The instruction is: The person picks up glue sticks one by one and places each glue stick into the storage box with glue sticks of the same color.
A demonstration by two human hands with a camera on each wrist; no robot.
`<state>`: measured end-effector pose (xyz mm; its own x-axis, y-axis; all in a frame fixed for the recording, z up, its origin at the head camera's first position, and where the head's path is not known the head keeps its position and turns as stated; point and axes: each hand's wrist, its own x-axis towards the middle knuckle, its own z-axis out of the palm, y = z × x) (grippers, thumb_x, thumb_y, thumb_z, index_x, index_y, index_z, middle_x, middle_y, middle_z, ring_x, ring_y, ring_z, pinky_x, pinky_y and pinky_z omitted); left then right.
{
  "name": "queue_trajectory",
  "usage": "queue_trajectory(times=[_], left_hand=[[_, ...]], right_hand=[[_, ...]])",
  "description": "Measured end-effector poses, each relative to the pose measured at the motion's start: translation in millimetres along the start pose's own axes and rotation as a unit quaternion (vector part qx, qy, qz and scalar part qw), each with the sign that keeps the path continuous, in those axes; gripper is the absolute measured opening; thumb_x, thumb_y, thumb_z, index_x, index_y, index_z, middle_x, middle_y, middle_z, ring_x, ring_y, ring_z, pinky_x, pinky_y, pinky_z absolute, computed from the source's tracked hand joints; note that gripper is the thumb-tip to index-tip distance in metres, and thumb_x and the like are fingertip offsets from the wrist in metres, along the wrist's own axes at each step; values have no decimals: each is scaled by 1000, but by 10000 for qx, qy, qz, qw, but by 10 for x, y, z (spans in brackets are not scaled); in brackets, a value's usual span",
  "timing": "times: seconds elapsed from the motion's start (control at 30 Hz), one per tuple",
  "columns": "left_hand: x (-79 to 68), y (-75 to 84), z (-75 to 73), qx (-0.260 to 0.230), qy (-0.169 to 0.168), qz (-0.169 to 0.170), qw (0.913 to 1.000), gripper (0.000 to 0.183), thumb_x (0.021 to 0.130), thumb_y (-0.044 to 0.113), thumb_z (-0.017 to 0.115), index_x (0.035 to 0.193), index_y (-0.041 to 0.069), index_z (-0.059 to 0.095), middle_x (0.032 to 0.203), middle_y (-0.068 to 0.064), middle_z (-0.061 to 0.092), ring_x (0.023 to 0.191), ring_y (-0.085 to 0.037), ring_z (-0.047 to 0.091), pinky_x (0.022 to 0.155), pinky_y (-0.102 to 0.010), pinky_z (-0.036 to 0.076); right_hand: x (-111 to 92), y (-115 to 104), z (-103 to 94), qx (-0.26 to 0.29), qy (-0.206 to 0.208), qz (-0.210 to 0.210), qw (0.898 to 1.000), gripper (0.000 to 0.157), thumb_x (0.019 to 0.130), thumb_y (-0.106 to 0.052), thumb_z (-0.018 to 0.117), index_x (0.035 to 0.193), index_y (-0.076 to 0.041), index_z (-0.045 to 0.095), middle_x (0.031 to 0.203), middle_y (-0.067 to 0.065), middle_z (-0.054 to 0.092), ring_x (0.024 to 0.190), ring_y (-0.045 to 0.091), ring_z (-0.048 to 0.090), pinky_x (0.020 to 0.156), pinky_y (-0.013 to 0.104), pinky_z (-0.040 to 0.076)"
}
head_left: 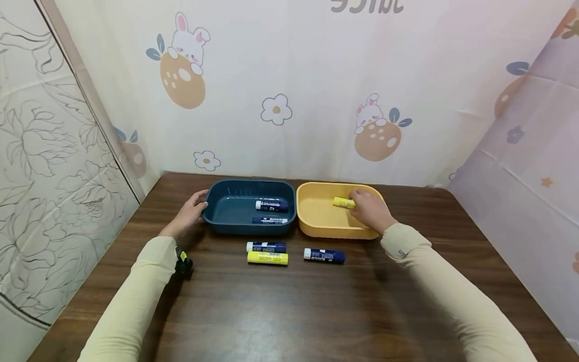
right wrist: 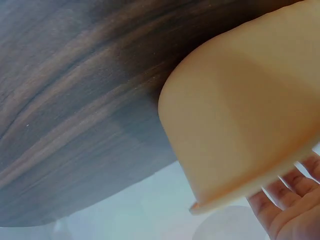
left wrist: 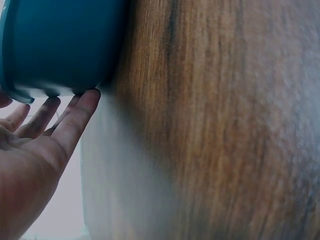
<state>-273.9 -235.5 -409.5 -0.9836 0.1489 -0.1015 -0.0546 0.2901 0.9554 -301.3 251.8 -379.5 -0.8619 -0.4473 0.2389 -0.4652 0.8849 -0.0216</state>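
My left hand rests at the left end of a dark blue tray. In the left wrist view its extended fingers touch the tray's outer wall. Two blue glue sticks, one farther back and one nearer, lie inside. Over the yellow tray on the right, my right hand reaches in and holds a yellow glue stick by its right end. The right wrist view shows the fingers past the tray's rim, with the stick hidden behind the wall.
In front of the trays, a blue glue stick lies just behind a yellow one. Another blue glue stick lies to their right. The trays stand side by side on the brown wooden table, near the patterned curtain.
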Motion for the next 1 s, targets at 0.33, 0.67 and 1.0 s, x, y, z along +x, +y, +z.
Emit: queue_trajectory(times=[0.33,0.67,1.0], left_hand=[[2,-20,-11,108,52,-108,9999,52,105,16,29,152,5,11,152,-27,16,133,-42,29,101,-55,35],[9,-28,-15,184,6,-37,9998,52,105,16,29,152,3,11,151,-28,17,135,-43,26,102,-57,31],[15,-36,-25,103,7,-14,9999,52,105,15,29,152,4,11,151,-28,17,133,-44,28,101,-56,34]], right_hand=[[-282,-338,-267,7,653,-884,9939,33,77,-9,78,103,4,63,94,16,62,87,31,59,77,44,49],[-604,-718,-335,477,756,-1286,9877,31,78,-12,78,104,-2,64,100,11,62,94,26,60,79,41,51],[-751,-903,-149,751,524,-1475,9848,28,79,-13,77,103,-4,64,94,5,60,85,16,56,72,35,51]])
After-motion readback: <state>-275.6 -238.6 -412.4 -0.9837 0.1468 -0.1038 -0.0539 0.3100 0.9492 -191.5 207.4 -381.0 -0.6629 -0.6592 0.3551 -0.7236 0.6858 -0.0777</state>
